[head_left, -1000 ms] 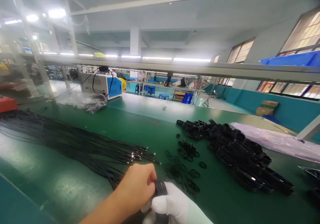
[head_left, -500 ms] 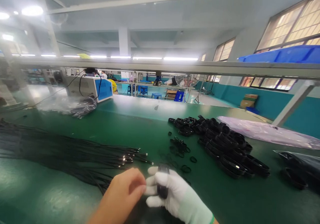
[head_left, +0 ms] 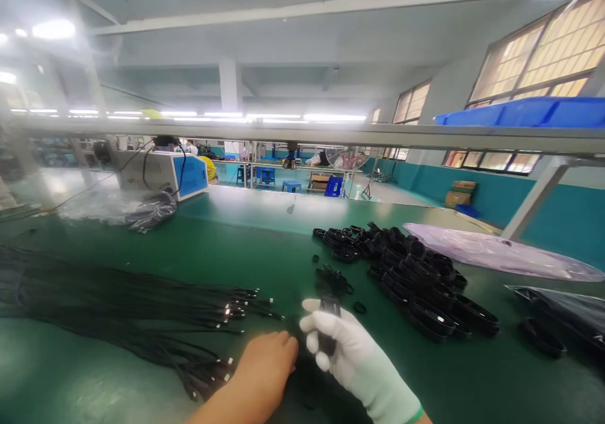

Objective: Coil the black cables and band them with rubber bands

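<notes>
My right hand (head_left: 347, 348), in a white glove, is closed round a small coiled bundle of black cable (head_left: 327, 329) and holds it upright above the green table (head_left: 118, 380). Just to its left, my bare left hand (head_left: 267, 367) rests low near the table with its fingers curled downward; whether it holds anything is hidden. A long sheaf of black cables with metal-tipped ends (head_left: 142, 304) lies to the left, its tips pointing at my hands. Small black rubber rings (head_left: 333, 279) lie scattered just beyond my right hand.
A heap of coiled black cable bundles (head_left: 416, 279) lies to the right. Clear plastic bags (head_left: 501, 254) lie at the far right, another by a blue-and-white machine (head_left: 165, 173) at the back left. A metal rail (head_left: 302, 133) crosses overhead with a blue bin (head_left: 529, 112) on it.
My hands have come apart: the left hand let go of the coil and dropped toward the table, while the gloved right hand keeps the coil and has lifted it forward.
</notes>
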Demonstrator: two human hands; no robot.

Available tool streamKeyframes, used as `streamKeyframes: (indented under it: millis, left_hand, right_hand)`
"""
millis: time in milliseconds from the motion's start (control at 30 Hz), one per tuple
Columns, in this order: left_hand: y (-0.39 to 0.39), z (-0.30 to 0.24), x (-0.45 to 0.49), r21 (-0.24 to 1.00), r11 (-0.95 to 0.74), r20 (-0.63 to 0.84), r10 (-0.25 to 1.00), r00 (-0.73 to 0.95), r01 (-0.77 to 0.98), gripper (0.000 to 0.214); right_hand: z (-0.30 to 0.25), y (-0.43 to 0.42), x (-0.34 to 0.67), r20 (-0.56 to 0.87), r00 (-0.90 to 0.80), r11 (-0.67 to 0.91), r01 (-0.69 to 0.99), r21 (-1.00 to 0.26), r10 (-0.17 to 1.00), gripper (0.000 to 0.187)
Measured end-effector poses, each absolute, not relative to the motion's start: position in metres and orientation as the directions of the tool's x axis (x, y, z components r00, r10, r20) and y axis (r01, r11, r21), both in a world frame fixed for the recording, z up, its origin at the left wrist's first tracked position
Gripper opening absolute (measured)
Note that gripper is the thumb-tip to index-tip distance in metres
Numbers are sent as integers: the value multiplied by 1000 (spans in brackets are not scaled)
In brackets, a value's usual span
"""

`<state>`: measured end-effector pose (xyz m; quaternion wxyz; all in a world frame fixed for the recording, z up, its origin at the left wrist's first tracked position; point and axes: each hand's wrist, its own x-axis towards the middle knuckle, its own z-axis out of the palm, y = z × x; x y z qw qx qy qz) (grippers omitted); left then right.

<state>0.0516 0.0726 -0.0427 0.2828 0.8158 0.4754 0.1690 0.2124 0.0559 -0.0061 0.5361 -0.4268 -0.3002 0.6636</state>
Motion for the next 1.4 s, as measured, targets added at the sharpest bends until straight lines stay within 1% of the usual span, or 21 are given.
streamKeyframes:
  millis: [67, 133, 167, 233, 267, 300, 367, 433, 500, 567, 633, 667, 700, 767, 833, 900, 1000, 1133, 1267, 1333, 1400]
  left_hand:
    - [76, -42, 46, 741, -303, -21, 881, 473, 598, 7]
    - [77, -41, 41, 938, -100, -75, 876, 476, 332, 18]
    - [77, -41, 40, 987, 22, -98, 869, 485, 159, 26]
    - [76, -44, 41, 979, 191, -130, 863, 489, -77, 40]
    - [75, -47, 43, 977, 196, -134, 871, 473, -83, 42]
    - [73, -49, 45, 985, 166, -131, 885, 447, -41, 41]
    - [70, -53, 47, 994, 60, -90, 925, 370, 93, 36]
    - [66, -52, 45, 990, -7, -40, 946, 321, 143, 33]
    - [62, -44, 38, 997, 71, -61, 932, 356, -16, 35]
    - [57, -32, 28, 938, 222, -74, 879, 470, -268, 38]
    - [54, -18, 19, 873, 315, -46, 813, 581, -372, 38]
    - [53, -11, 16, 896, 297, -39, 794, 607, -331, 34]
    - [53, -4, 13, 945, 239, -54, 788, 613, -224, 27]
    - [53, 9, 7, 991, 54, -115, 803, 585, 121, 10]
    - [52, 22, 1, 903, -129, -152, 796, 586, 409, 5]
    - [50, 33, -5, 825, -234, -174, 761, 625, 515, 13]
    - [47, 39, -14, 790, -260, -153, 793, 590, 555, 28]
    - [51, 24, -16, 808, -267, -41, 864, 502, 525, 31]
    - [57, 8, -8, 893, -190, -52, 856, 514, 408, 52]
    - [57, 5, -4, 907, -151, -89, 843, 531, 393, 60]
    - [56, 5, 0, 903, -131, -119, 839, 531, 409, 63]
  right_hand:
    - [-8, 56, 208, -229, -35, -222, -432, -874, 973, 45]
    - [-10, 56, 202, -204, -9, -190, -404, -895, 979, 47]
    - [-12, 56, 199, -196, -8, -184, -386, -904, 981, 48]
    - [-17, 56, 191, -197, -27, -194, -351, -916, 980, 49]
    - [-19, 55, 188, -202, -38, -203, -331, -922, 979, 47]
    - [-21, 53, 186, -215, -54, -220, -330, -918, 975, 44]
    - [-22, 49, 183, -249, -106, -270, -430, -862, 963, 39]
    - [-18, 42, 183, -268, -230, -353, -582, -733, 936, 38]
    - [-11, 36, 185, -211, -379, -424, -664, -616, 901, 39]
    - [-6, 31, 188, -127, -485, -451, -643, -619, 865, 38]
    - [-5, 31, 191, -65, -524, -426, -607, -671, 849, 36]
    - [-6, 32, 191, -44, -542, -412, -579, -703, 839, 36]
    - [-9, 34, 192, -32, -558, -396, -547, -738, 830, 35]
    - [-14, 38, 193, -12, -580, -358, -486, -797, 815, 36]
    - [-17, 41, 195, -35, -584, -357, -447, -820, 811, 36]
    - [-16, 41, 198, -84, -533, -367, -452, -813, 842, 34]
    - [-10, 40, 203, -188, -432, -391, -449, -804, 882, 32]
    - [-2, 40, 199, -212, -410, -377, -377, -846, 887, 39]
    - [-6, 44, 191, -196, -478, -286, -123, -950, 856, 49]
    - [-18, 48, 189, -165, -405, -172, 21, -985, 899, 56]
    - [-34, 51, 187, -129, -266, -93, 141, -986, 955, 60]
